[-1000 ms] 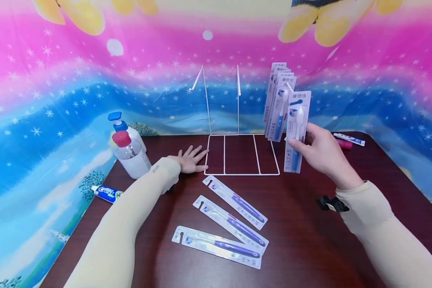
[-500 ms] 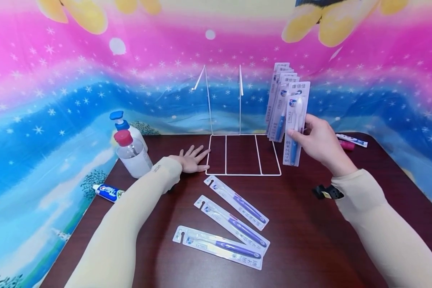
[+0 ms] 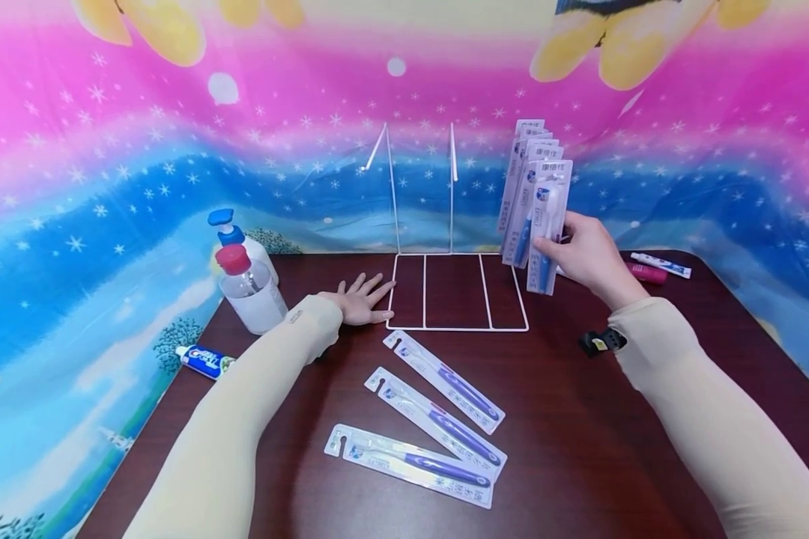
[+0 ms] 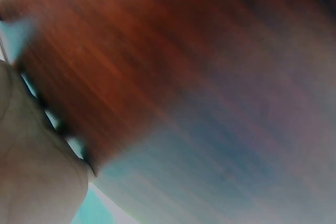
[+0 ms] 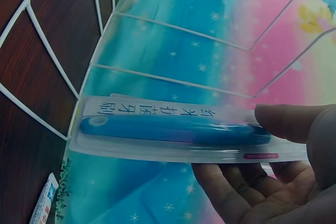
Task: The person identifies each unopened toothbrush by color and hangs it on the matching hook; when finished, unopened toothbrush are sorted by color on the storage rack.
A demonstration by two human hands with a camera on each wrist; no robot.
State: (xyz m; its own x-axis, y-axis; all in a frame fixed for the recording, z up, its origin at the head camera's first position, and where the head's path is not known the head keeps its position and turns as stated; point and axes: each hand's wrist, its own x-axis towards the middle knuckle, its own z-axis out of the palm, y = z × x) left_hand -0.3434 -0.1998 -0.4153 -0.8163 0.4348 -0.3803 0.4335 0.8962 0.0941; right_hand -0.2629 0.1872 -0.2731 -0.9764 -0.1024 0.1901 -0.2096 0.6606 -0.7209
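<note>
My right hand (image 3: 589,251) pinches a blue toothbrush in a clear blister pack (image 3: 548,224) between thumb and fingers. The pack hangs upright, just in front of several similar packs (image 3: 515,195) lined up at the right side of a white wire rack (image 3: 457,328). Whether its hole is on the hook cannot be told. In the right wrist view the blue-handled toothbrush pack (image 5: 178,129) crosses in front of the backdrop. My left hand (image 3: 360,299) lies flat on the table with fingers spread, its fingertips at the rack base's left edge. The left wrist view is mostly blurred tabletop.
Three packs with purple toothbrushes (image 3: 445,419) lie fanned on the dark table (image 3: 566,464). Two pump bottles (image 3: 251,292) and a blue toothpaste tube (image 3: 204,361) stand or lie left. A small tube (image 3: 661,264) and a pink item (image 3: 647,274) lie back right. Two rack arms (image 3: 453,153) carry nothing.
My right hand has moved back and slightly left, bringing the toothbrush pack closer to the hanging row. The left hand has stayed in place on the table.
</note>
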